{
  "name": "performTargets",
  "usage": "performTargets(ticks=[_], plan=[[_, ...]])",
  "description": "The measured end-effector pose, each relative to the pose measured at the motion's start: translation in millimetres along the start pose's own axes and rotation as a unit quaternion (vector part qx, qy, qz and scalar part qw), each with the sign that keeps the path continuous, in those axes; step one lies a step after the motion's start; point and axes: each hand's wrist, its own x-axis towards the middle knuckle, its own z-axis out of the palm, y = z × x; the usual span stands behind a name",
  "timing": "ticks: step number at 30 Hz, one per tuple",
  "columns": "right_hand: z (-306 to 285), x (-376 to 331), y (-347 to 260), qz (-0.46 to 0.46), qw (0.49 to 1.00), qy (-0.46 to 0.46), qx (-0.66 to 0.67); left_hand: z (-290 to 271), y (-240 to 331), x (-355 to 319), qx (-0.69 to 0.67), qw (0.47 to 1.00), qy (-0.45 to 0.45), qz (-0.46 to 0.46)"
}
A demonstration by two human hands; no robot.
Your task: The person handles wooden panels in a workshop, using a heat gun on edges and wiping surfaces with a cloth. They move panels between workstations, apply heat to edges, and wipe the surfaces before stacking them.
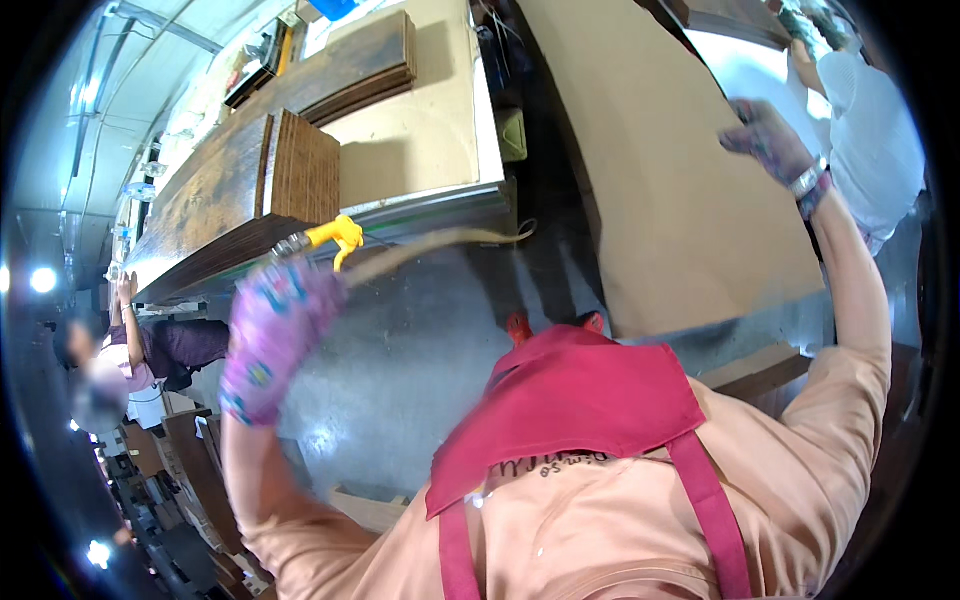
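Note:
My left hand [280, 335], in a pink and purple patterned glove, is closed around a yellow air blow gun [335, 235] with a metal fitting. A pale hose [430, 243] runs from beside this hand off to the right. The gun is close to a stack of dark brown wooden boards [230, 190] on the workbench. My right hand [770, 145], gloved and wearing a wristwatch, is over the right edge of a large brown cardboard sheet [690, 190]. Its thumb and fingers look apart and hold nothing visible; blur hides whether they touch the sheet.
The workbench, covered with cardboard [430, 120], bears more dark boards [350, 65]. At the far left a person [130, 355] has a hand at the boards' end. Another person in white [870, 130] is at the upper right. Stacked boards [200, 470] stand at lower left.

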Motion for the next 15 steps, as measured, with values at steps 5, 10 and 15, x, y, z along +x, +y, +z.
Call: performTargets(ticks=[5,10,15], plan=[[-27,-61,70,0.011,0.997,0.026,0.078,-84,-21,95,-0.098,0.96,0.241,0.103],[24,-114,32,0.08,0.995,0.058,0.033,-36,-75,214,-0.178,0.972,0.153,0.012],[69,-135,2,0.128,0.982,0.14,-0.02,32,-99,324,-0.069,0.975,0.21,-0.018]])
